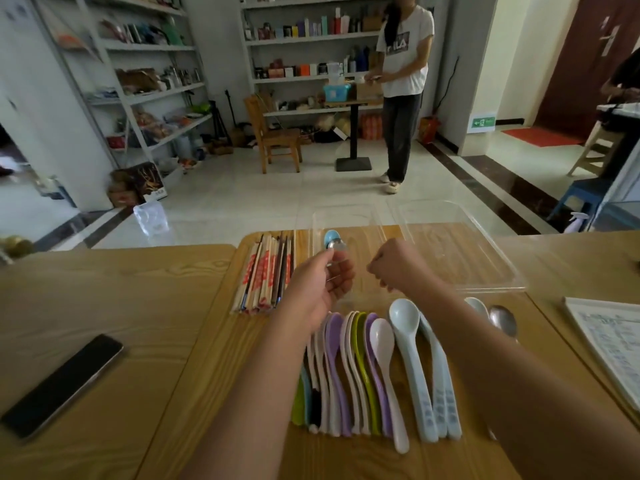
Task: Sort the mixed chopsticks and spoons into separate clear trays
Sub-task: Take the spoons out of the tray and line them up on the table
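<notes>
My left hand (pixel 318 284) pinches a metal spoon (pixel 338 247) over the near end of the middle clear tray (pixel 363 216). A blue spoon bowl (pixel 330 236) shows just behind the metal one; whether it is also held is unclear. My right hand (pixel 398 268) hovers over the same tray with its fingers curled, and nothing shows in it. A second clear tray (pixel 485 258) lies to the right. A bundle of chopsticks (pixel 266 271) lies left of the trays. A row of coloured plastic spoons (pixel 367 368) lies near me, under my forearms. Two metal spoons (pixel 502 320) lie further right.
A dark phone (pixel 62 386) lies on the left of the wooden table (pixel 138 289). A printed paper pad (pixel 609 344) sits at the right edge. A person (pixel 405 84) stands beyond the table near shelves, a wooden chair (pixel 273 133) and a small pedestal table.
</notes>
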